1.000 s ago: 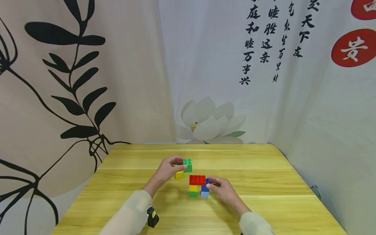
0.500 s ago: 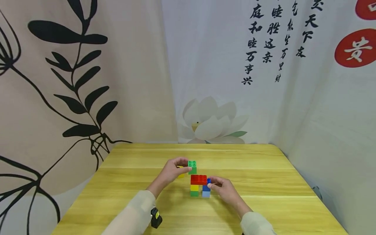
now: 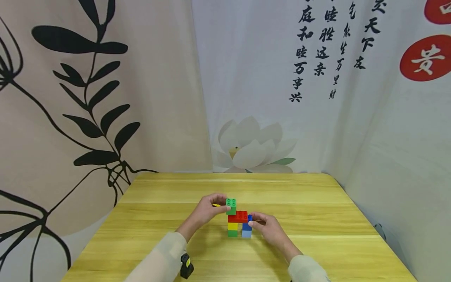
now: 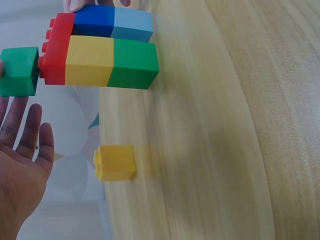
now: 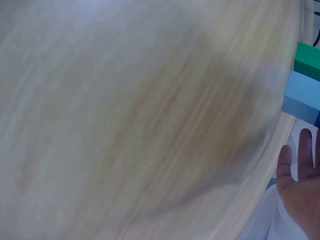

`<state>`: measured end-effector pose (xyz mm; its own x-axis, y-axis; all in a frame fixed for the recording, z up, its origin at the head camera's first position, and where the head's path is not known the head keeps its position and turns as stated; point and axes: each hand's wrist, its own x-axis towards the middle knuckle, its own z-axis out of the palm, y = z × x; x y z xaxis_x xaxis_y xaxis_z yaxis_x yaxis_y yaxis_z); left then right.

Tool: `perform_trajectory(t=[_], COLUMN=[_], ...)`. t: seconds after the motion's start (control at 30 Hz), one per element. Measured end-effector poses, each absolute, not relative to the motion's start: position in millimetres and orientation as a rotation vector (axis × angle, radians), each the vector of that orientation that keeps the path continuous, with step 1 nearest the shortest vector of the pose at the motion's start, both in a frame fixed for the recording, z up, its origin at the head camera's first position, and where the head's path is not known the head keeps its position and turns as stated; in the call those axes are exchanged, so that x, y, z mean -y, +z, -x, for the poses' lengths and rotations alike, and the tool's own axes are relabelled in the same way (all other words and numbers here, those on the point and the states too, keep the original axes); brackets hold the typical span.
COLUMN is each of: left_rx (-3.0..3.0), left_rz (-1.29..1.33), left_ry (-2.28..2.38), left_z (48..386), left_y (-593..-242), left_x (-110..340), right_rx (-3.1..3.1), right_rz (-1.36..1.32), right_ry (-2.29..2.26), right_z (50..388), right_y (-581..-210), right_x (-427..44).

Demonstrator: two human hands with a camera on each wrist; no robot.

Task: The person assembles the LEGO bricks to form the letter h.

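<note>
Thumb and fingers of my left hand (image 3: pixel 207 210) pinch a green brick (image 3: pixel 231 206) just over the left end of a red brick (image 3: pixel 238 217). In the left wrist view the green brick's hollow underside meets or nearly meets the red studs. The red brick bridges two columns: a yellow brick (image 4: pixel 89 61) on a lower green brick (image 4: pixel 134 64), and a dark blue brick (image 4: pixel 94 20) on a light blue brick (image 4: pixel 132 24). My right hand (image 3: pixel 267 227) pinches the dark blue brick from the right; the right wrist view cuts off its fingertips.
A loose yellow brick (image 4: pixel 116 162) stands on the wooden table (image 3: pixel 299 203), mostly hidden behind my left hand in the head view. Printed curtains (image 3: pixel 169 98) hang beyond the table's back edge.
My left hand has moved the green brick right, then down onto or just above the red brick's left end. The right hand keeps its hold on the dark blue brick.
</note>
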<state>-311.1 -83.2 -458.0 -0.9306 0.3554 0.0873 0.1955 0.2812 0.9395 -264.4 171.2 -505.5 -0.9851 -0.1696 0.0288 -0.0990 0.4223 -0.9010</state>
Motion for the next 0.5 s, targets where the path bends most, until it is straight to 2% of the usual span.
perform_trajectory(t=[0.5], left_rx=[-2.408], left_rz=[-0.540], left_ry=[1.695], left_z=[309.4], left_y=[-464.7], left_x=[80.1], right_rx=[-2.587], right_rz=[0.249], right_ry=[-1.650], right_z=[262.8], right_y=[-502.9], right_x=[-169.7])
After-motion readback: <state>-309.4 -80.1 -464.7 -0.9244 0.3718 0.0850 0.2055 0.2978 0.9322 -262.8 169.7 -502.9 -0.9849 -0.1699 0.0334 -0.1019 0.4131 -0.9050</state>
